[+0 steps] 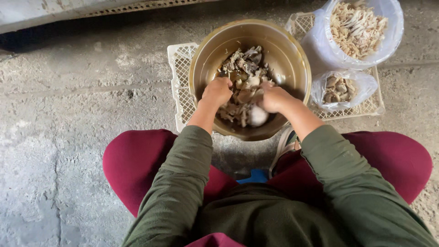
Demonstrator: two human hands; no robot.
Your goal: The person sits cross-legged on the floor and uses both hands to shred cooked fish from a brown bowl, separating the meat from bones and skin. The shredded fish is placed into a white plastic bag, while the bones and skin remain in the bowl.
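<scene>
A large brass-coloured metal bowl [283,50] sits in front of me on a white plastic crate lid [179,68]. It holds a heap of grey-brown mushrooms [244,64]. My left hand [216,90] is inside the bowl, fingers curled into the mushrooms on the left of the heap. Inside the bowl too, my right hand [273,98] is closed around a clump of mushrooms at the right. A pale round mushroom piece [258,116] lies just below the hands.
A big clear bag of pale shredded mushrooms [359,27] stands at the back right. A smaller clear bag of mushroom pieces [340,89] sits beside the bowl. Rough concrete floor [68,114] surrounds me; my knees in maroon trousers [137,160] flank the bowl.
</scene>
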